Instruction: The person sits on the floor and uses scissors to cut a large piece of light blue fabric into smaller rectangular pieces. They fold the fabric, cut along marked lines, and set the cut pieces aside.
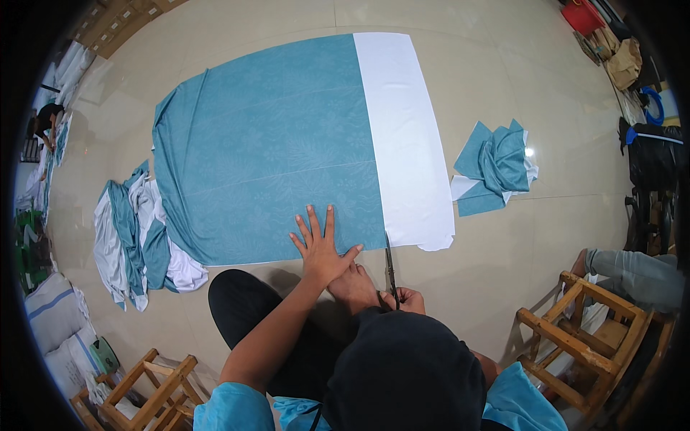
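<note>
A wide teal cloth (273, 151) with a faint leaf pattern lies spread on the floor, a white band (406, 144) along its right side. My left hand (320, 248) presses flat on the teal part by its near edge, fingers spread. My right hand (408, 299) is closed around the handles of a pair of scissors (390, 269). The blades point away from me, their tips at the cloth's near edge where teal meets white. A bare foot (353, 286) rests between my hands. A dark rounded shape (406, 366) hides most of my right forearm.
Crumpled teal and white cloth (136, 237) lies left of the sheet, and a smaller bundle (496, 161) lies right. Wooden stools stand at lower left (154, 391) and lower right (582, 330), a person's leg (625, 276) beside the latter. Cardboard boxes (115, 29) are far left.
</note>
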Tool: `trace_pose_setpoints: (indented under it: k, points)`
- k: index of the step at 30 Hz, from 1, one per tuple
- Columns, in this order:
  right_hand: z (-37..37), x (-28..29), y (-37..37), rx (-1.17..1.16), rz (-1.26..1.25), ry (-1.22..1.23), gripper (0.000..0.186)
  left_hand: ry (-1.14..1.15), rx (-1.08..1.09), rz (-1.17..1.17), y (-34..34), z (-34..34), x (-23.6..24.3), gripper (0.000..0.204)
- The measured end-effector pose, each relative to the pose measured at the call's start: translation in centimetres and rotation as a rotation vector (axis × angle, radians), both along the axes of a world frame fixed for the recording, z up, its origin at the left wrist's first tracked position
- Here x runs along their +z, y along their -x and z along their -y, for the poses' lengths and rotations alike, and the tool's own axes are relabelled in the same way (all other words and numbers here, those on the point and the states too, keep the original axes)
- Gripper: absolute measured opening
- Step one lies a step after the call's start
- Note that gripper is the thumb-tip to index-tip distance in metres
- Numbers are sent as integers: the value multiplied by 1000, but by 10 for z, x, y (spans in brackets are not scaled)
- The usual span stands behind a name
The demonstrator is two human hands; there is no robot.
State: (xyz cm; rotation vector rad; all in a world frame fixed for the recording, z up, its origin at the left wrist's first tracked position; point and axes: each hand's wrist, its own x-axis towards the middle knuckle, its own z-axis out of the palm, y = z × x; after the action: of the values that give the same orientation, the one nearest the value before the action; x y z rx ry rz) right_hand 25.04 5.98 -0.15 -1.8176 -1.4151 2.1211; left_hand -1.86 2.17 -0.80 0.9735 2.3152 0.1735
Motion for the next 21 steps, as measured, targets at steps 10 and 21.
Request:
trace_pose_setpoints:
  k: [10,21]
  points:
    - [0,4,3,16,8,-17,40,18,0,18,1,-1,3,127]
    - [-9,-2,9,34,28,-38,50,-33,-4,-7,0,2,-3,127]
